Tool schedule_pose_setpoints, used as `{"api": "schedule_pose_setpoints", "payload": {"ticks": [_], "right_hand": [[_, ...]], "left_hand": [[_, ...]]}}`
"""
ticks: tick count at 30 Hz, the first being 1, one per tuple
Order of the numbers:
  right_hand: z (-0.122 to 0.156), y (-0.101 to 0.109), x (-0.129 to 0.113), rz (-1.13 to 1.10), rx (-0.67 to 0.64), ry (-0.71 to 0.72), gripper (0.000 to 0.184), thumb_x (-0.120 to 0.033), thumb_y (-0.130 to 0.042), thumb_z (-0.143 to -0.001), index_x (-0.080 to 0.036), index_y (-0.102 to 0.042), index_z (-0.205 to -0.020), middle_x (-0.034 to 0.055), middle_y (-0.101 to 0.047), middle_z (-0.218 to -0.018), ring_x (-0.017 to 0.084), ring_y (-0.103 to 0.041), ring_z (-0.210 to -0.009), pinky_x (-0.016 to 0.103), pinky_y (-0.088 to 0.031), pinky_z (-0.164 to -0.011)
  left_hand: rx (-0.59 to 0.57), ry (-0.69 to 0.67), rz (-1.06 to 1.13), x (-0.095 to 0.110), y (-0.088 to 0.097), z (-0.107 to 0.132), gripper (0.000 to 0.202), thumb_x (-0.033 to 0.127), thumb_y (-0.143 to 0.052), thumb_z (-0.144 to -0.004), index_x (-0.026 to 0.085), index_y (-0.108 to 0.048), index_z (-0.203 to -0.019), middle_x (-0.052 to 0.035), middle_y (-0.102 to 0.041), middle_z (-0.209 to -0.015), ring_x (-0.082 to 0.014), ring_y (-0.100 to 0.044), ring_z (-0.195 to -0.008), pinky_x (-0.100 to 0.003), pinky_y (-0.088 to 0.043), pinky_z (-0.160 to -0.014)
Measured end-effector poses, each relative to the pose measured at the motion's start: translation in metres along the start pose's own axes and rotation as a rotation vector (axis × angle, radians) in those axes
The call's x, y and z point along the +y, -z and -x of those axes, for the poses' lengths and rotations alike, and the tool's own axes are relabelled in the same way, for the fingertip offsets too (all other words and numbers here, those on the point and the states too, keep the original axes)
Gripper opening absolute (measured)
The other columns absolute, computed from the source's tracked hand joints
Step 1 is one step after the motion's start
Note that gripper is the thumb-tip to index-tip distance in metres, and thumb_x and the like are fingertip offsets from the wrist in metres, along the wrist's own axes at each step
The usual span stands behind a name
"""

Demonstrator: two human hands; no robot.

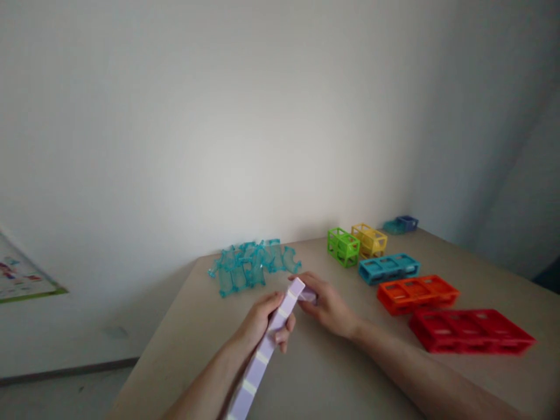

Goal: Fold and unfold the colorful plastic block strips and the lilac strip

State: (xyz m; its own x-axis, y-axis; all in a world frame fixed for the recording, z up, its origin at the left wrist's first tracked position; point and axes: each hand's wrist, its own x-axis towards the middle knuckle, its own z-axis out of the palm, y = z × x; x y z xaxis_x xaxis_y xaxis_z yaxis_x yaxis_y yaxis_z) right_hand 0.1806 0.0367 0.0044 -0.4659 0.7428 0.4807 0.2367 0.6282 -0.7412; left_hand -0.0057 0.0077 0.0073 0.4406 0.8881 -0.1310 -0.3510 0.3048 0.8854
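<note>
Steadying a lilac bar (265, 352) above the table (332, 379), the person's left hand (258, 318) is closed around its upper part, thumb along one side and fingers curled about the other. The bar slants from one o'clock to seven o'clock, leaving its tip exposed, probably so the other hand can reach it. There the right hand (327, 304), mostly closed, pinches a shorter lilac piece (308, 295); whether that touches the bar cannot be told.

On a clock face centred on the hands, loose teal pieces (238, 275) lie heaped at ten o'clock. A green frame (343, 249) and yellow frame (370, 239) stand towards two, then a blue frame (388, 268), an orange frame (417, 293) and a red frame (472, 331) around three, apparently spaced by colour to keep them distinct and leave working room.
</note>
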Motion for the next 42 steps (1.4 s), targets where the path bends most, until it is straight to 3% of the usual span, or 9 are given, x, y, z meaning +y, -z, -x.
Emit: {"api": "schedule_pose_setpoints", "payload": {"ticks": [3,7,12,17,22,27,32,38,42], "right_hand": [[0.000,0.004,-0.003,0.031,0.004,0.037,0.051,-0.002,-0.052,-0.077,-0.023,-0.059,-0.124,0.0066,-0.058,-0.110,0.019,-0.059,-0.095,0.030,-0.046,-0.081],[-0.001,0.001,0.003,0.071,0.058,0.007,0.054,-0.008,-0.058,-0.077,-0.026,-0.057,-0.128,0.0079,-0.052,-0.121,0.021,-0.056,-0.105,0.033,-0.046,-0.088],[-0.003,-0.009,0.023,-0.042,0.147,-0.380,0.086,-0.020,-0.072,-0.065,-0.021,-0.033,-0.141,0.0068,-0.058,-0.108,0.016,-0.062,-0.073,0.031,-0.050,-0.069],[-0.005,-0.009,0.024,-0.357,0.176,-0.471,0.067,-0.039,-0.063,-0.076,-0.015,-0.037,-0.133,0.0004,-0.064,-0.077,0.015,-0.058,-0.058,0.028,-0.045,-0.055],[-0.007,-0.002,0.010,-0.457,0.130,-0.415,0.057,-0.053,-0.060,-0.082,-0.015,-0.049,-0.122,0.0042,-0.067,-0.081,0.018,-0.062,-0.069,0.029,-0.047,-0.060],[-0.002,-0.004,0.001,-0.361,0.010,-0.233,0.053,-0.050,-0.069,-0.080,-0.014,-0.058,-0.118,0.0068,-0.068,-0.093,0.021,-0.063,-0.084,0.031,-0.046,-0.070],[0.001,-0.007,-0.003,-0.271,-0.008,-0.215,0.052,-0.052,-0.067,-0.082,-0.017,-0.060,-0.119,0.0092,-0.067,-0.106,0.023,-0.062,-0.094,0.032,-0.046,-0.074],[-0.001,-0.008,0.002,-0.276,0.029,-0.265,0.046,-0.047,-0.068,-0.081,-0.015,-0.062,-0.114,0.0061,-0.067,-0.095,0.021,-0.061,-0.085,0.029,-0.047,-0.069],[-0.004,-0.009,0.006,-0.313,0.078,-0.310,0.029,-0.038,-0.071,-0.077,-0.014,-0.066,-0.094,0.0011,-0.064,-0.080,0.018,-0.056,-0.073,0.027,-0.042,-0.064]], "left_hand": [[-0.066,0.069,0.048,0.000,-0.003,0.005,0.032,0.043,-0.055,-0.087,0.013,-0.060,-0.076,-0.0001,-0.057,-0.054,-0.0061,-0.037,-0.030,-0.023,-0.045,-0.031],[-0.122,0.126,0.065,0.003,-0.002,0.011,0.033,0.040,-0.052,-0.090,0.011,-0.065,-0.100,0.0003,-0.056,-0.058,-0.0060,-0.038,-0.034,-0.022,-0.047,-0.035],[-0.100,0.076,-0.012,0.004,-0.004,0.012,0.032,0.040,-0.058,-0.086,0.010,-0.064,-0.095,-0.0017,-0.059,-0.062,-0.0087,-0.047,-0.036,-0.027,-0.051,-0.039],[-0.018,-0.017,-0.118,-0.004,-0.008,0.008,0.020,0.030,-0.068,-0.076,0.014,-0.058,-0.084,0.0003,-0.060,-0.064,-0.0106,-0.053,-0.037,-0.027,-0.051,-0.039],[0.053,0.032,-0.287,-0.012,-0.010,0.005,0.036,0.029,-0.072,-0.072,0.017,-0.059,-0.104,0.0061,-0.051,-0.065,-0.0078,-0.049,-0.036,-0.025,-0.049,-0.036],[0.076,0.020,-0.403,-0.017,-0.013,0.004,0.046,0.027,-0.067,-0.073,0.019,-0.053,-0.117,0.0067,-0.052,-0.070,-0.0056,-0.047,-0.034,-0.024,-0.049,-0.036],[0.167,0.010,-0.405,-0.020,-0.012,0.001,0.049,0.023,-0.061,-0.072,0.017,-0.045,-0.119,0.0065,-0.056,-0.064,-0.0098,-0.052,-0.035,-0.025,-0.050,-0.038],[0.169,-0.037,-0.574,-0.028,-0.007,-0.001,0.042,0.026,-0.065,-0.073,0.018,-0.051,-0.111,0.0080,-0.054,-0.062,-0.0073,-0.046,-0.029,-0.021,-0.043,-0.030],[0.141,-0.010,-0.449,-0.030,-0.005,-0.003,0.033,0.043,-0.068,-0.075,0.019,-0.054,-0.092,0.0096,-0.048,-0.056,-0.0058,-0.042,-0.030,-0.020,-0.043,-0.030]]}}
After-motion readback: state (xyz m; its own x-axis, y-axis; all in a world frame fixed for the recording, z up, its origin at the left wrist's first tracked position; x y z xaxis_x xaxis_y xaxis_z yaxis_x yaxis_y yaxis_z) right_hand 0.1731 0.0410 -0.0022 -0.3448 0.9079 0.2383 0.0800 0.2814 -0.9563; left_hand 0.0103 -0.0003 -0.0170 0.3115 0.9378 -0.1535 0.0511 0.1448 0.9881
